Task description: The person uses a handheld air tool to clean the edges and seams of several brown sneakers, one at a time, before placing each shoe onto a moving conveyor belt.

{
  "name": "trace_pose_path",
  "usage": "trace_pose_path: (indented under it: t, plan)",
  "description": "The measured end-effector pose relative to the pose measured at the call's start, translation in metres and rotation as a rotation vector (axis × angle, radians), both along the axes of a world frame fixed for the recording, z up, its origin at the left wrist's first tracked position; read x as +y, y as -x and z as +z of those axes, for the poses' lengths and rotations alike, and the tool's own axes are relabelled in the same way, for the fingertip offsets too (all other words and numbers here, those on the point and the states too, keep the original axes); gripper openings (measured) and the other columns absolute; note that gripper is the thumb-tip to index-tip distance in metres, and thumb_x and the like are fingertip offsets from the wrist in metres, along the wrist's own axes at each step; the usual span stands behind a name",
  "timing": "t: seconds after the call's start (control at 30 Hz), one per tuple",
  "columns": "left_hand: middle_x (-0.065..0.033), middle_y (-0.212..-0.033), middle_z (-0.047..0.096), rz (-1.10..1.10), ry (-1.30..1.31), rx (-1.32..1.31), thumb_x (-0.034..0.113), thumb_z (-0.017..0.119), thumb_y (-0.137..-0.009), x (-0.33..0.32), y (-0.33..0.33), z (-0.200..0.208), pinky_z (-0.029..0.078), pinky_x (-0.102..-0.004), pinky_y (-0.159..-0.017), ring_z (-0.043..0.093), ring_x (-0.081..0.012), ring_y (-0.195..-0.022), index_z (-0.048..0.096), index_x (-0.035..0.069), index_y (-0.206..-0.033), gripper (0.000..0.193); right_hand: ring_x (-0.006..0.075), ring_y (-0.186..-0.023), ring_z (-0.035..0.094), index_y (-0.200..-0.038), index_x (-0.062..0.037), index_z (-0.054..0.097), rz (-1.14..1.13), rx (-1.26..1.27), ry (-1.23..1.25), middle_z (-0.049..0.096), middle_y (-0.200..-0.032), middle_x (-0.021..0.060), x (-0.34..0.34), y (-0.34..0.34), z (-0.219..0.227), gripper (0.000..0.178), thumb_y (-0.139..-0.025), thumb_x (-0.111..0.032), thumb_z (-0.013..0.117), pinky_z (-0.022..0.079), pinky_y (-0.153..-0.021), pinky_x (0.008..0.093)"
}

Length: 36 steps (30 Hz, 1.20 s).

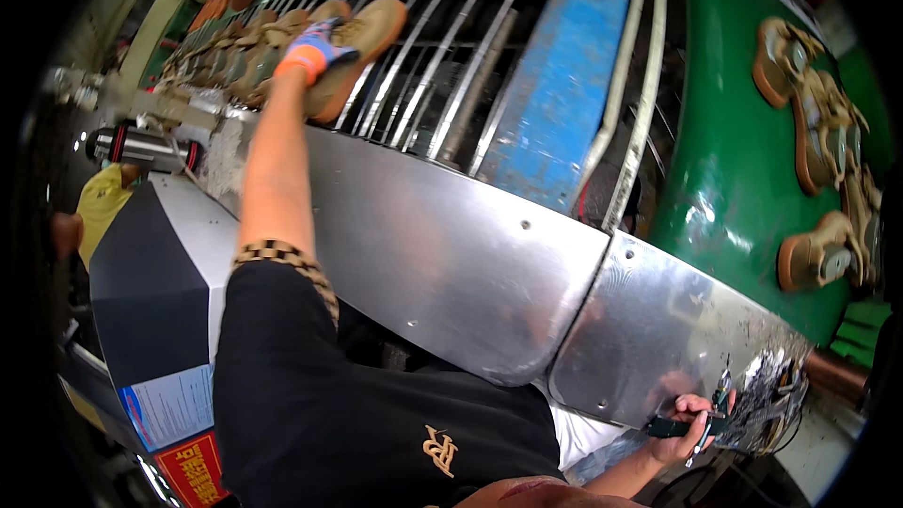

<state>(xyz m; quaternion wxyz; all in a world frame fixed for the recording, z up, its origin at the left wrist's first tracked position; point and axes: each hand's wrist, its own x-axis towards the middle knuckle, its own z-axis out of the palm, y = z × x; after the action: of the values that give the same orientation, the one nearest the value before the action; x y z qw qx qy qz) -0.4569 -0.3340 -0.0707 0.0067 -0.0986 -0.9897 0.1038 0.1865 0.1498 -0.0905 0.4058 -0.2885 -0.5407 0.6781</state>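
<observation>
My left hand (318, 47), in a blue and orange glove, reaches out over the metal bars at the far left. Its fingers are closed on a tan shoe (378, 24) with a gum-coloured sole. A second tan shoe (331, 94) hangs tilted just below, against the glove; I cannot tell whether it is gripped too. At the lower right, my bare right hand (691, 421) is wrapped round a slim dark tool (723, 386) with a metal shaft. The tool's exact kind does not show. It is over the edge of the steel plate.
A bare steel ledge (442, 235) runs in front of me. Tan shoes (230, 52) line the bars at left; more shoes (818, 146) lie on a green belt (715, 160) at right. A blue painted beam (564, 75) crosses between. Tangled cables (776, 404) lie beside my right hand.
</observation>
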Motion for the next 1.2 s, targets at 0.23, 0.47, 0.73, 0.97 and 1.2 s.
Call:
trace_pose_path:
  t: [0.23, 0.47, 0.73, 0.97, 1.2]
  plan:
    - [-0.0132, -0.13, 0.057, 0.072, -0.228, 0.34, 0.063, 0.062, -0.078, 0.02, -0.068, 0.002, 0.044, -0.0423, -0.099, 0.055, -0.0324, -0.117, 0.059, 0.019, -0.125, 0.065, 0.0159, -0.073, 0.052, -0.146, 0.0046, 0.024, 0.047, 0.002, 0.031, 0.054, -0.082, 0.0069, -0.003, 0.008, 0.007, 0.06, -0.093, -0.012, 0.047, 0.046, -0.068, 0.0282]
    - [-0.0048, -0.099, 0.065, -0.85, -0.724, 0.161, 0.027, 0.075, -0.075, 0.057, -0.292, 0.058, 0.049, -0.0386, -0.084, 0.06, -0.0271, -0.094, 0.071, 0.015, -0.093, 0.022, 0.0154, -0.076, 0.054, -0.148, -0.0032, 0.026, 0.1, 0.021, -0.009, 0.055, -0.085, 0.0053, 0.009, -0.01, -0.011, 0.055, -0.098, -0.013, 0.046, 0.048, -0.07, 0.0292]
    - [-0.011, -0.13, 0.052, -0.918, -0.636, 0.05, 0.048, 0.076, -0.072, 0.097, -0.404, 0.077, 0.035, -0.049, -0.105, 0.048, -0.033, -0.122, 0.054, 0.018, -0.134, 0.072, 0.0155, -0.077, 0.054, -0.147, -0.0054, 0.029, 0.112, 0.076, 0.014, 0.055, -0.084, 0.0054, 0.003, -0.007, -0.009, 0.053, -0.097, -0.011, 0.046, 0.047, -0.07, 0.0307]
    - [-0.0127, -0.121, 0.056, -0.886, 0.008, 0.045, 0.033, 0.071, -0.077, 0.213, -0.341, 0.043, 0.045, -0.0488, -0.096, 0.054, -0.0319, -0.113, 0.054, 0.013, -0.13, 0.059, 0.0149, -0.074, 0.055, -0.144, -0.0061, 0.036, 0.153, 0.094, -0.001, 0.057, -0.084, 0.005, 0.001, -0.01, -0.01, 0.05, -0.097, -0.014, 0.049, 0.047, -0.065, 0.0283]
    - [-0.0098, -0.104, 0.06, -1.022, -0.299, 0.268, 0.04, 0.074, -0.074, 0.178, -0.387, 0.099, 0.049, -0.0375, -0.081, 0.059, -0.028, -0.093, 0.056, 0.009, -0.127, 0.064, 0.0157, -0.075, 0.056, -0.13, -0.002, 0.048, 0.093, 0.114, -0.003, 0.058, -0.086, 0.0067, 0.0, -0.017, -0.013, 0.037, -0.095, -0.014, 0.052, 0.047, -0.064, 0.028]
